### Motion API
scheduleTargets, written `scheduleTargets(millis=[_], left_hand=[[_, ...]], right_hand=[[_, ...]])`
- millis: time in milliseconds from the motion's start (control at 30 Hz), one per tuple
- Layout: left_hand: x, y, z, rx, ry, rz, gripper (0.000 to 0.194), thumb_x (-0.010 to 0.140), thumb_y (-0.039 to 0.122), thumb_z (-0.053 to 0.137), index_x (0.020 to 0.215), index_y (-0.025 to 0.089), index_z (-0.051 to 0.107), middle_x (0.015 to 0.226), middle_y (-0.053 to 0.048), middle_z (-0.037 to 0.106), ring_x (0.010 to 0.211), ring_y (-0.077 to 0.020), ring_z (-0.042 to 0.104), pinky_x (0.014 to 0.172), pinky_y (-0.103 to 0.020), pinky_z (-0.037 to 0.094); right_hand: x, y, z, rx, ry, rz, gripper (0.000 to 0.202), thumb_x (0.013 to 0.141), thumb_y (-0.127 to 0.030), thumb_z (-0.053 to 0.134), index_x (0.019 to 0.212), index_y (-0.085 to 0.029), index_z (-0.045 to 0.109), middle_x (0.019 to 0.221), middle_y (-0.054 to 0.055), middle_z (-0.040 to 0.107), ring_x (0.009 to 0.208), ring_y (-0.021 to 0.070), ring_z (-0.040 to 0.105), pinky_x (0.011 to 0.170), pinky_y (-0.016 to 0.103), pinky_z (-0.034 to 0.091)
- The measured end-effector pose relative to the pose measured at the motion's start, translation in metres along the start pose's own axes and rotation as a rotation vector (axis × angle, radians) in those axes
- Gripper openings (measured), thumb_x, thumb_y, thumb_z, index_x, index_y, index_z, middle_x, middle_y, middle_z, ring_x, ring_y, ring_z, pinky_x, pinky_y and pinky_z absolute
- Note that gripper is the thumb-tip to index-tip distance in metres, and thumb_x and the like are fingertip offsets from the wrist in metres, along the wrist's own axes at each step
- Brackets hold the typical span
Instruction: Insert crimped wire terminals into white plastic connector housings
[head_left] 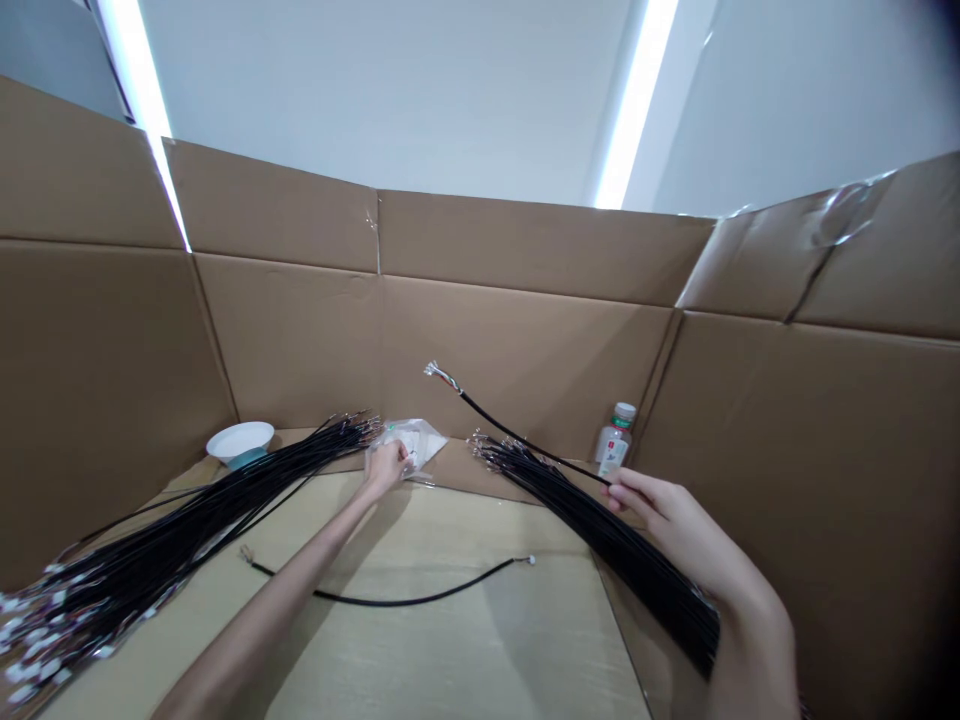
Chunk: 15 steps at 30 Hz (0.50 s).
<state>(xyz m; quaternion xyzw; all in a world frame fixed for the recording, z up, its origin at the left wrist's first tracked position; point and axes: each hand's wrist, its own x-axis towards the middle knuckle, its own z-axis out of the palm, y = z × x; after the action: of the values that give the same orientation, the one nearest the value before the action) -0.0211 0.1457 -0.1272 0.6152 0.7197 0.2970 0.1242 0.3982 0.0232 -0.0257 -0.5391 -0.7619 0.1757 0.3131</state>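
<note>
My right hand [637, 497] pinches a black cable [517, 436] near its lower end; the cable rises to the left, its bare coloured wires fanned at the tip. My left hand [391, 462] is at a clear plastic bag [424, 442] by the back wall, fingers bent together at its opening; what they hold, if anything, is too small to tell. Below lies a single black cable [405, 603] with a white connector at its right end, passing under my left forearm.
A large bundle of black cables [202, 515] with white connectors lies at left, another bundle [622, 545] at right under my right hand. A white bowl [240, 440] and a bottle [615, 440] stand at the back. Cardboard walls [525, 350] surround the table [450, 660].
</note>
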Motion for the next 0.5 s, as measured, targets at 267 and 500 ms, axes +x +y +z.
scheduleTargets(millis=[267,500], left_hand=[[-0.070,0.063,-0.132,-0.351,0.219,0.372,0.030,0.105,0.043,0.062,0.124,0.021,0.067,0.101,-0.004,0.074,0.082,-0.0162,0.070,0.067,-0.027,0.059],[-0.140,0.092,-0.144,-0.510,0.588,0.833,0.006,0.094,0.028,0.080,0.100,0.030,0.080,0.153,0.001,0.059,0.128,-0.0187,0.065,0.106,-0.033,0.058]], right_hand=[[0.003,0.007,0.000,0.005,0.000,0.009,0.036,0.102,-0.049,0.047,0.088,-0.023,0.068,0.096,0.006,0.078,0.092,0.0255,0.070,0.084,0.032,0.053],[0.006,0.007,0.002,-0.002,-0.038,0.002,0.038,0.102,-0.050,0.049,0.091,-0.022,0.074,0.098,0.009,0.081,0.094,0.0288,0.072,0.084,0.035,0.055]])
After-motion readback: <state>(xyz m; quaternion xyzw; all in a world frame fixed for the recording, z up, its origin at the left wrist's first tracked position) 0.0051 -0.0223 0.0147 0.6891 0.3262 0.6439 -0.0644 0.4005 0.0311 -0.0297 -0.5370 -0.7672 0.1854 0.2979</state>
